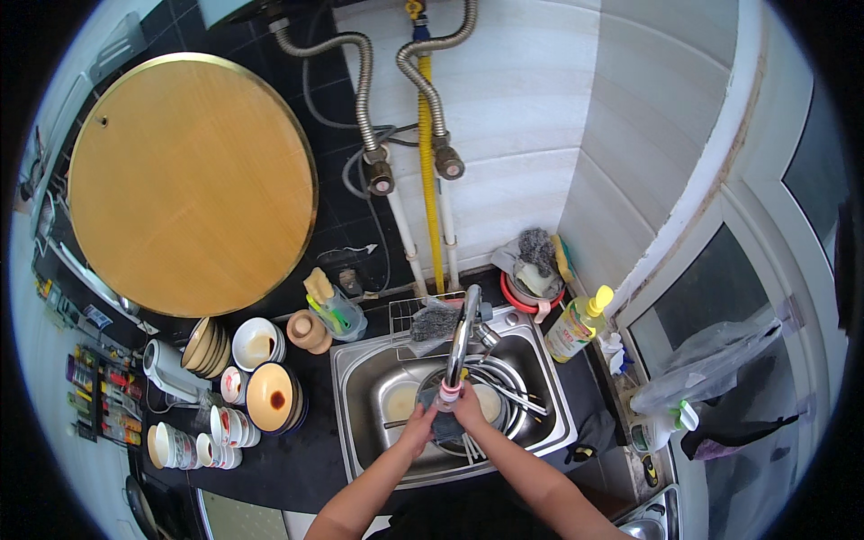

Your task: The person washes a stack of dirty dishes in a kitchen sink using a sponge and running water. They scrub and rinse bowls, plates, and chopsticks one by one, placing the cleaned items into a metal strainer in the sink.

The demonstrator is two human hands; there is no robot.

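Two sets of fingers (pixel 423 417) near one faucet (pixel 462 335), above one sink (pixel 362 389)

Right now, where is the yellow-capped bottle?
In the head view, the bottle stands on the right, beside the far right corner of the sink, next to the red bowl.

A dark grey cloth (pixel 445 427), held roughly spread, is over the sink (pixel 364 387), nearer the front edge than the back; its upper part is partly hidden, its wetness impossible to tell.
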